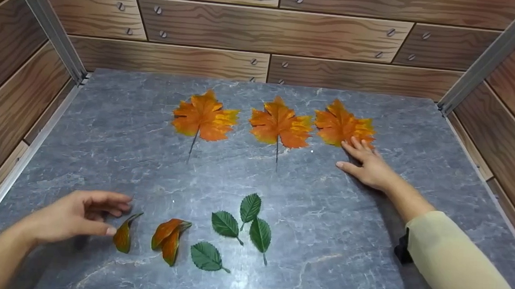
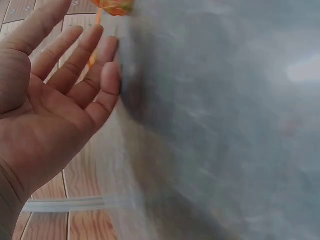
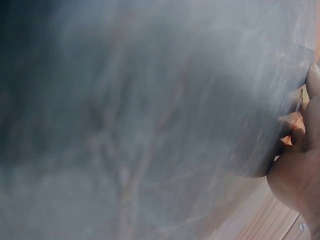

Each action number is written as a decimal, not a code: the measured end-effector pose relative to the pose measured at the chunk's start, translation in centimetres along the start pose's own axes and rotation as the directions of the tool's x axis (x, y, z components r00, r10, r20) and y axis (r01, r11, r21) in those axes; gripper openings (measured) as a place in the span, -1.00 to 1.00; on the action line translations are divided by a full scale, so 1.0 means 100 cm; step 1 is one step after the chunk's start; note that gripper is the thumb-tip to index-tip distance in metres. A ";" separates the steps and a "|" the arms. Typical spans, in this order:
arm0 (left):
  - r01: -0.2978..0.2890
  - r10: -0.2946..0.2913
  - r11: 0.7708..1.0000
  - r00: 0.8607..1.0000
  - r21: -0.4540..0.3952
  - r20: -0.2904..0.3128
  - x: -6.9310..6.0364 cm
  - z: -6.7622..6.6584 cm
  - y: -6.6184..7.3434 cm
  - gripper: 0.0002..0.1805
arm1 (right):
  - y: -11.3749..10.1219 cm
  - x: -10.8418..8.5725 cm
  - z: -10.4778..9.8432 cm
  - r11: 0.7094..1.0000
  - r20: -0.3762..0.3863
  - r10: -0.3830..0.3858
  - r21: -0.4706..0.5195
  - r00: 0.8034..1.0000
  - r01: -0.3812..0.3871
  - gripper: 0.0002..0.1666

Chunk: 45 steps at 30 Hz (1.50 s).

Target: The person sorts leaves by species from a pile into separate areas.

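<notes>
Right of the middle maple leaf [image 1: 279, 122], the splayed right hand [image 1: 369, 167] touches another leaf [image 1: 339, 124]; front-left, the loose-fingered left hand [image 1: 71, 216] adjoins a curled leaf [image 1: 123, 238].

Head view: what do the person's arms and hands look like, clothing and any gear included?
The left hand and right hand are bare, without gloves. A plain, pale yellowish sleeve covers the right arm to short of the wrist; a small black object, too unclear to identify, shows at its end. No cables or markings are visible on either arm.
</notes>
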<state>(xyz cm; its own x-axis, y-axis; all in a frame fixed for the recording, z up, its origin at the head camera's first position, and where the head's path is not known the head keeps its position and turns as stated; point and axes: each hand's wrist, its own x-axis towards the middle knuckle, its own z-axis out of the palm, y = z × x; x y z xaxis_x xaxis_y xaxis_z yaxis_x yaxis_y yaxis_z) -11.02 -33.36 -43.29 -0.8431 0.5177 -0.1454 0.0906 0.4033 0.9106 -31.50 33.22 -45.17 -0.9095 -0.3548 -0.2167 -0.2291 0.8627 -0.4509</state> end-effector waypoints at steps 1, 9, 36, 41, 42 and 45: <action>-0.017 0.017 1.000 1.000 0.011 0.002 -0.001 0.001 -0.002 -0.31 | 0.000 0.000 0.000 1.000 0.001 0.001 -0.002 1.000 -0.001 0.05; -0.051 0.051 0.994 0.999 0.092 0.009 -0.002 0.011 -0.012 -0.34 | 0.000 0.000 0.000 1.000 0.000 -0.003 -0.002 1.000 0.003 0.05; -0.030 0.067 0.954 0.991 0.299 -0.114 0.036 0.008 0.015 -0.34 | 0.002 0.000 -0.001 1.000 -0.015 -0.005 0.004 1.000 0.006 0.04; 0.029 0.014 0.950 0.991 0.311 -0.135 0.064 -0.005 0.022 -0.31 | 0.003 0.000 -0.001 1.000 -0.018 -0.007 0.003 1.000 0.007 0.04; 0.032 0.011 0.947 0.991 0.318 -0.133 0.069 -0.007 0.022 -0.31 | 0.002 0.000 -0.001 1.000 -0.016 -0.007 0.003 1.000 0.007 0.04; 0.056 -0.014 0.942 0.992 0.330 -0.126 0.081 -0.011 0.021 -0.32 | 0.001 0.000 0.000 1.000 -0.010 -0.010 0.006 1.000 0.010 0.04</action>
<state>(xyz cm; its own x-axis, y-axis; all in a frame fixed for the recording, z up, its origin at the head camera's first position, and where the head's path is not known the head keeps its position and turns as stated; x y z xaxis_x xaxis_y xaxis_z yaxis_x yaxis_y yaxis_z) -18.25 -29.11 -42.16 -0.9044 0.4126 -0.1085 0.2134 0.6578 0.7223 -31.55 33.31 -45.23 -0.9104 -0.3602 -0.2036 -0.2363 0.8566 -0.4586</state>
